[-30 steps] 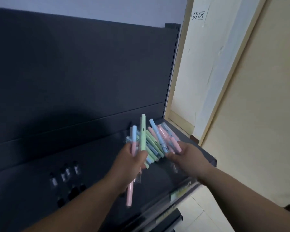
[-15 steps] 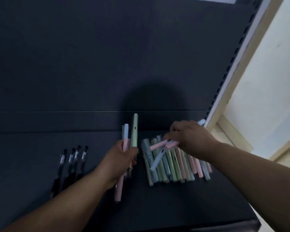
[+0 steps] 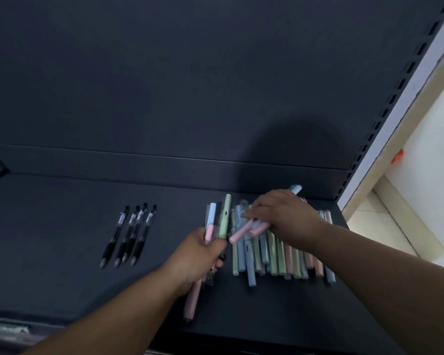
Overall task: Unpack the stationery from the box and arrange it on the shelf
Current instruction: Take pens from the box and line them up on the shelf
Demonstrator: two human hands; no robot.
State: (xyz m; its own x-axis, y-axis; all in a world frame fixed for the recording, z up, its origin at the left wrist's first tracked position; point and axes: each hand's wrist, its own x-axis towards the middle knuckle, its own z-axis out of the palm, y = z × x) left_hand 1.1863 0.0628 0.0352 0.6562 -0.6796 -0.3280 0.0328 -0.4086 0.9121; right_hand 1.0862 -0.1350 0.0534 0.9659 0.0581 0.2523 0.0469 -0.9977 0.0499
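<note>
We see a heap of pastel pens point(image 3: 274, 254) in soft green, pale blue and pink. They are slim, matte barrels lying side by side and partly on top of one another, running mostly from the back towards the front of the dark shelf point(image 3: 62, 252). The heap sits at the right end of the shelf, near the slotted upright point(image 3: 395, 103).

The left hand point(image 3: 198, 254) is just to the left of the heap, its fingers curled tightly round a small bundle. A green pen point(image 3: 224, 216) with a clip and a blue-and-pink pen point(image 3: 210, 219) rise above the fist, and a pink pen point(image 3: 194, 298) pokes out below it towards the front edge of the shelf. We make out what looks like clear wrapping around this bundle.

The right hand point(image 3: 285, 216) hangs over the back half of the heap, knuckles up. Its fingers close on a couple of pink pens point(image 3: 241, 230) that slant down to the left, their tips almost touching the left hand. A pale blue end point(image 3: 295, 189) shows beyond the knuckles, but we cannot tell whether the hand grips that pen. The right forearm crosses the right side of the heap and hides some of it.

Four black pens point(image 3: 128, 237) lie in a neat row further left on the shelf, well apart from both hands.
</note>
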